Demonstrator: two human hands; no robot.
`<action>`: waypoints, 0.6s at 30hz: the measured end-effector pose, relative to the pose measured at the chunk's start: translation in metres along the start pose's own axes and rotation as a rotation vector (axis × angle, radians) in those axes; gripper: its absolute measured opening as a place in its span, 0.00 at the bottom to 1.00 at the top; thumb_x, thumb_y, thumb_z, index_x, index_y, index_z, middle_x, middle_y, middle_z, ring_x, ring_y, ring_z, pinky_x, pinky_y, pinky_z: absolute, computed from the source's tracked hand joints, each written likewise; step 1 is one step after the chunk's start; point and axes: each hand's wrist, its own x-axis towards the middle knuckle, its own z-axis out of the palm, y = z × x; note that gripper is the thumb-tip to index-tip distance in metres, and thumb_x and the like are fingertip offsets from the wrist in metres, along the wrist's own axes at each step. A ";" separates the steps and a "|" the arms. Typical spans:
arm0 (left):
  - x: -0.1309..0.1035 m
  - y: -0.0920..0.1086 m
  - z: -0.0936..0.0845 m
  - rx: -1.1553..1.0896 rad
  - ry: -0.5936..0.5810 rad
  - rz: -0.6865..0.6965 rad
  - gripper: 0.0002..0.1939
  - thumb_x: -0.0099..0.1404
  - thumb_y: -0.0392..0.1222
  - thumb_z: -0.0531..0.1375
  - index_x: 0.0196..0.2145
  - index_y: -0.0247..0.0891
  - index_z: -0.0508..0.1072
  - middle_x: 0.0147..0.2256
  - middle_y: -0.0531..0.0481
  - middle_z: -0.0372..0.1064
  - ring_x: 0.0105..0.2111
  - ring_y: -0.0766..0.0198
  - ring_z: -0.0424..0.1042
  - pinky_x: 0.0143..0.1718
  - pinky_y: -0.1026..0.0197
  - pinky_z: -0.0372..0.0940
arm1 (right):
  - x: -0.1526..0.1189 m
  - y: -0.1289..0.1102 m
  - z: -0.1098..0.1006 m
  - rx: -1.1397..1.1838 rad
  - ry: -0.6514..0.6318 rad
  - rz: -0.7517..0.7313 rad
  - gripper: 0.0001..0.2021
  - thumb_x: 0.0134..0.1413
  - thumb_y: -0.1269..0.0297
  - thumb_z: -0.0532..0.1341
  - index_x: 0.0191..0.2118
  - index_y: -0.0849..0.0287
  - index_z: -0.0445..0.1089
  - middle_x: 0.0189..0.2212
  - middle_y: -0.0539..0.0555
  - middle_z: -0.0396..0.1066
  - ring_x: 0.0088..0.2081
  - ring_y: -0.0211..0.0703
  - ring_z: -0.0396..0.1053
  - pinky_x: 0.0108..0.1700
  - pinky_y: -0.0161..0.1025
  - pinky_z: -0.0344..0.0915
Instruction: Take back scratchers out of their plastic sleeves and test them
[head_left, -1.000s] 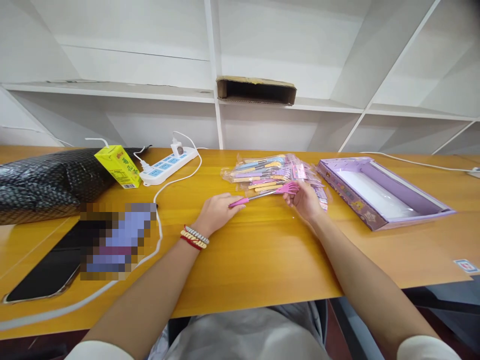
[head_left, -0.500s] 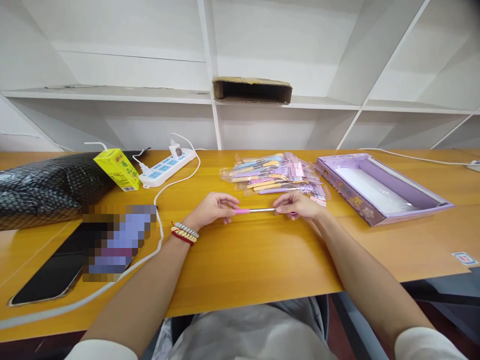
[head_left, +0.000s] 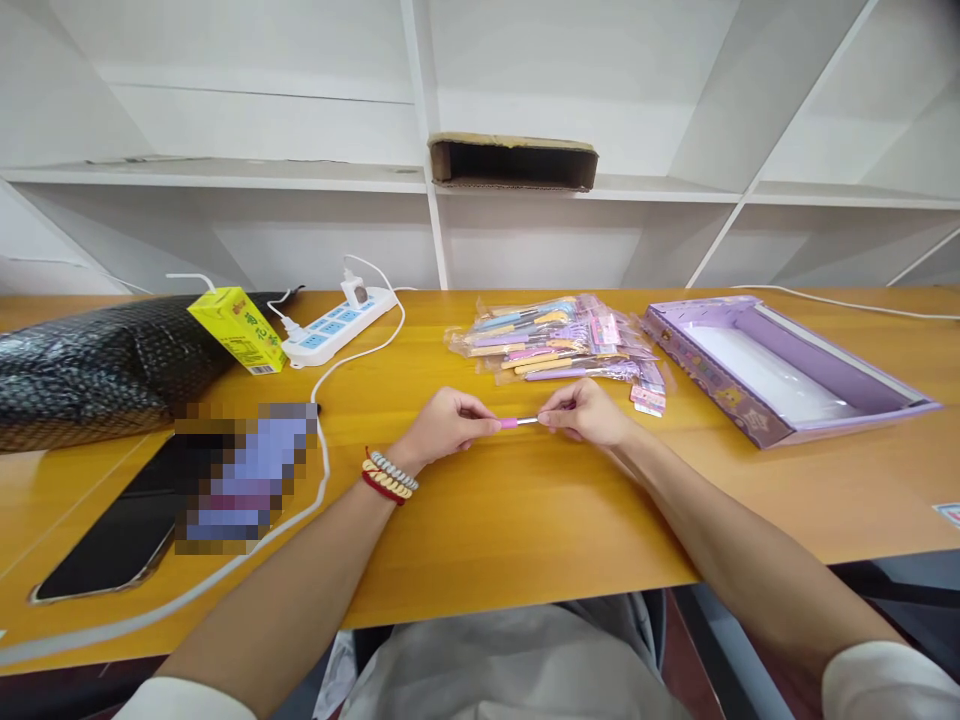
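Between my two hands, above the table, lies a thin rod with a pink handle and a silver metal shaft, held level. My left hand pinches the pink end between thumb and fingers. At the other side, my right hand grips the metal part, and its fingers hide that end. Just beyond my hands is a pile of clear plastic packets with similar pastel-handled rods and pink cards inside. An open purple box with a printed side sits to the right of the pile.
On the left are a black phone, a blurred-out phone, a black wrapped bundle and a yellow drink carton with a straw. A power strip trails a white cable. Behind, a cardboard box sits on white shelving.
My hands have drawn closer together, so less of the metal shaft shows between them. The left fingers have closed more firmly on the pink handle. The view has shifted slightly.
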 end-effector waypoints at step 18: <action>0.004 -0.005 0.020 1.019 0.261 0.534 0.19 0.68 0.48 0.45 0.40 0.38 0.72 0.32 0.47 0.70 0.32 0.62 0.67 0.38 0.58 0.56 | 0.005 0.010 -0.009 0.247 -0.064 -0.042 0.10 0.40 0.67 0.63 0.32 0.63 0.66 0.22 0.53 0.73 0.13 0.29 0.57 0.15 0.29 0.48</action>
